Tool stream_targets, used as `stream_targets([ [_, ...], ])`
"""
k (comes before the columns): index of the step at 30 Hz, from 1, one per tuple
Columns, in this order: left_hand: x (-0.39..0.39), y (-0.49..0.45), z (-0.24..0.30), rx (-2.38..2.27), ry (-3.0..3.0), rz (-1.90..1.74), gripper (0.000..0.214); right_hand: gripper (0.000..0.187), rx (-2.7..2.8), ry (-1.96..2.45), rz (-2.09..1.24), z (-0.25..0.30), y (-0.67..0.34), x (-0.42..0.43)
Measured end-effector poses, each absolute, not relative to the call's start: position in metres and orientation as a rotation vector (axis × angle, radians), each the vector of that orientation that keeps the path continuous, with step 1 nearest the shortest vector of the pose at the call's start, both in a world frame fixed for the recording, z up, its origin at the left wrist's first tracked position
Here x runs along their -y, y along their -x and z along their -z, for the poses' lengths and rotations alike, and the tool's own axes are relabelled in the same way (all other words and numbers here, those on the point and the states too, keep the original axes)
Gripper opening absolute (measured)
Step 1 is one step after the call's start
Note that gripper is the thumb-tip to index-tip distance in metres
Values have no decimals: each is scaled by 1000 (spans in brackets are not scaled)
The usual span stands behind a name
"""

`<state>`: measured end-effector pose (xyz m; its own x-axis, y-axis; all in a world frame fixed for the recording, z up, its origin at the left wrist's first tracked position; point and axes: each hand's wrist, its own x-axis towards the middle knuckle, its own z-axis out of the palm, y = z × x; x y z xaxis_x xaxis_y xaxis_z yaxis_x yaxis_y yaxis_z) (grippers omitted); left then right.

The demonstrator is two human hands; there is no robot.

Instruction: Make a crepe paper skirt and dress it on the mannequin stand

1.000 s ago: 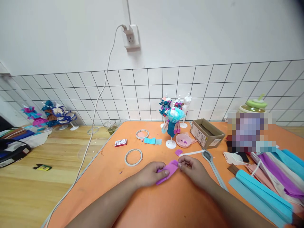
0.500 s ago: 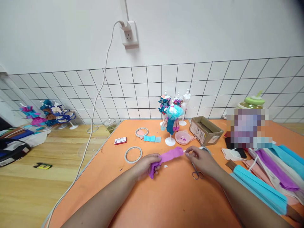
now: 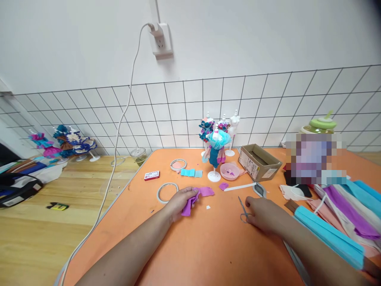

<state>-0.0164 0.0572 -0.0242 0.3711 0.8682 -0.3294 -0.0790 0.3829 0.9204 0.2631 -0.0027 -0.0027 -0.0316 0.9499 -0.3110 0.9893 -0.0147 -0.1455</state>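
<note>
My left hand is closed on a crumpled piece of purple crepe paper, whose flat end points right. Just above the orange table, my right hand has its fingers at the handles of small metal scissors, with the blades pointing away from me. Part of the handles is hidden behind the fingers. Beyond the hands, a small purple scrap lies at the end of a narrow white strip. That strip runs to a grey oval loop. A white scrap lies between the hands.
A mini dress form in blue crepe stands behind, near a pink bowl and a cardboard box. Tape rolls and a red-and-white box lie left. Folded crepe papers cover the right side. A white cable hangs left.
My right hand has let go of the purple paper's far end and moved down right to the scissors. The left hand's paper is pulled back left; a purple scrap now shows beside the white strip.
</note>
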Motion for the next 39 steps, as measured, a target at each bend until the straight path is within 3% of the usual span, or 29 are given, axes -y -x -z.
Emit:
stream_targets([
  [4,-58,17,20,-936,-890,-748,38,15,-2071,-2105,429,8,-244,6],
  [11,-59,19,30,-903,-964,-808,17,23,-2046,-2182,324,12,-237,5],
  [25,-71,18,39,-822,-1158,-986,41,18,-2070,-2141,357,13,-245,-2],
  [32,-75,12,41,-904,-1152,-935,32,24,-2083,-2049,358,7,-241,3],
  [39,-77,18,36,-894,-1098,-820,26,17,-2172,-2141,192,22,-243,-3],
])
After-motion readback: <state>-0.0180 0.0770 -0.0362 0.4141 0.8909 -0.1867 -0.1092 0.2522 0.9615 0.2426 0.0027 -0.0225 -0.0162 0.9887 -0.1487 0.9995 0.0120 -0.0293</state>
